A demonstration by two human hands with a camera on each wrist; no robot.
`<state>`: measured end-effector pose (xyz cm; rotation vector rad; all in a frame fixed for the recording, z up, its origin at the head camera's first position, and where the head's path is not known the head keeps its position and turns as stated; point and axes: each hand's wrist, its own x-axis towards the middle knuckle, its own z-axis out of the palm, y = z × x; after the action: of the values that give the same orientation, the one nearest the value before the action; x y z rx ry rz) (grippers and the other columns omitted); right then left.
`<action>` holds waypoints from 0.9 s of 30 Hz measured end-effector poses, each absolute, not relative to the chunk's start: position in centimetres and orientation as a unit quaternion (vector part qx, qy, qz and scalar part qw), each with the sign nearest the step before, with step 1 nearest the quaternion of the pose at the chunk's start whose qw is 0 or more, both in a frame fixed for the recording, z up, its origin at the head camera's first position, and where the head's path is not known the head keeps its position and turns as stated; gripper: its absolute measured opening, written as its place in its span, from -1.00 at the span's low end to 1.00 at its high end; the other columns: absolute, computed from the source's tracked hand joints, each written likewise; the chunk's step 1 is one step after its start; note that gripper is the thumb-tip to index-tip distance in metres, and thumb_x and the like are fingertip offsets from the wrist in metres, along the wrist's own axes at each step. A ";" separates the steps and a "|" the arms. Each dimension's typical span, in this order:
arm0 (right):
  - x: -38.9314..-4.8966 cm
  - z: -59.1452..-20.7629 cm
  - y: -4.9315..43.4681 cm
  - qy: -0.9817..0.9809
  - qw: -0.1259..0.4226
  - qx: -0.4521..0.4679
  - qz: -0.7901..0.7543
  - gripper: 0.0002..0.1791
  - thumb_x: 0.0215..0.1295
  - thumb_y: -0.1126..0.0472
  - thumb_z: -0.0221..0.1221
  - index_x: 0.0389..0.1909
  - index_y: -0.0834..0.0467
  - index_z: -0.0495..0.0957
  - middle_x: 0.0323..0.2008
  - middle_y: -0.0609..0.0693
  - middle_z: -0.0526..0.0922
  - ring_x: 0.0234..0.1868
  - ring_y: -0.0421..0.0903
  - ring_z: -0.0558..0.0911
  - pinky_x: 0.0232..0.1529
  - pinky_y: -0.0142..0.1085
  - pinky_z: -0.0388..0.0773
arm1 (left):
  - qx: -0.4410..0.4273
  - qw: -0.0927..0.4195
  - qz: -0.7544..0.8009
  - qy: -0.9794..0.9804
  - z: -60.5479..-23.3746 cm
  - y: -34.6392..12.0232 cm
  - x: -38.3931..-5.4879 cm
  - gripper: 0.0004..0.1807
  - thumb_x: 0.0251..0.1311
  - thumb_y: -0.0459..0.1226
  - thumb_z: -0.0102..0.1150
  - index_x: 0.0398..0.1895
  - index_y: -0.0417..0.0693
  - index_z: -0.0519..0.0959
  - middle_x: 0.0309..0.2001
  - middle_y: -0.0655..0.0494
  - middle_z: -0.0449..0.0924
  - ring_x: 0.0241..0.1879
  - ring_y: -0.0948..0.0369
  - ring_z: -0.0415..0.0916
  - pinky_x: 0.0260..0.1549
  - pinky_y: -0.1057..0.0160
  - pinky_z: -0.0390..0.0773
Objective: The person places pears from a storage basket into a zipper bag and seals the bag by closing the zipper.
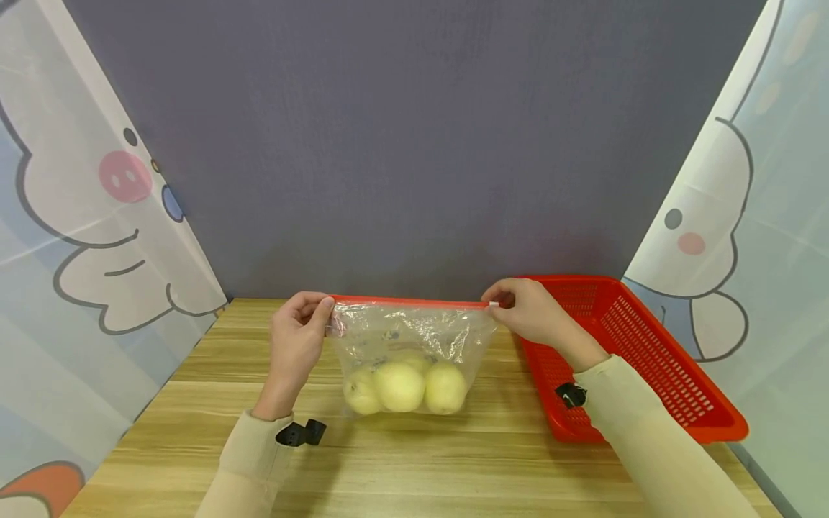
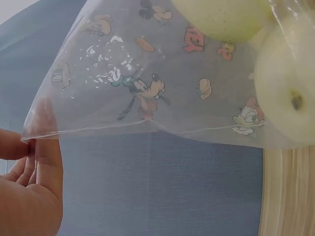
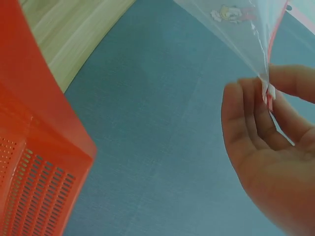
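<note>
A clear zip bag (image 1: 414, 334) with a red strip along its top edge hangs between both hands, several pale yellow-green round fruits (image 1: 399, 386) gathered at its bottom. My left hand (image 1: 299, 327) pinches the top left corner between thumb and fingers. At the other end, my right hand (image 1: 526, 309) pinches the top right corner, where a small white slider (image 3: 268, 92) sits on the red strip. Cartoon figures (image 2: 142, 93) are printed on the plastic in the left wrist view. One fruit (image 2: 288, 83) shows a dark stem end there.
A red plastic basket (image 1: 654, 360) with slotted walls stands on the right of the wooden table (image 1: 388, 475), partly behind the right forearm. A dark grey panel (image 1: 414, 144) rises at the back, with cartoon-printed curtains (image 1: 71, 180) at the sides.
</note>
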<state>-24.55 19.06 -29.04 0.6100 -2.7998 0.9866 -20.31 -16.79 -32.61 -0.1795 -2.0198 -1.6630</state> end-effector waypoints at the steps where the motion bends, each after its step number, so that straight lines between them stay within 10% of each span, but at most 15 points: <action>1: -24.6 -29.0 19.2 -0.923 0.049 0.203 0.325 -0.85 0.33 0.26 0.25 -0.14 0.17 0.72 -0.24 0.01 0.69 -0.25 -0.03 0.60 -0.25 -0.21 0.58 | -0.068 0.255 -0.614 -0.744 -32.6 -16.8 -20.4 -0.80 0.42 -0.28 0.23 -0.15 -0.30 0.65 -0.35 -0.18 0.62 -0.48 0.25 0.56 -0.44 0.35 0.62; 27: -25.1 -27.6 19.3 -0.902 0.038 0.239 0.357 -0.88 0.41 0.29 0.21 -0.15 0.14 0.70 -0.24 0.00 0.71 -0.32 -0.06 0.58 -0.29 -0.17 0.55 | -0.163 0.062 -0.466 -0.867 -27.8 -18.7 -22.1 -0.78 0.50 -0.37 0.06 0.06 -0.22 0.64 -0.14 -0.10 0.63 -0.33 0.08 0.63 -0.26 0.17 0.65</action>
<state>-25.09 19.27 -27.61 0.7335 -2.7686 1.0946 -22.14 -18.67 -27.80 -0.4940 -2.6217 -1.4085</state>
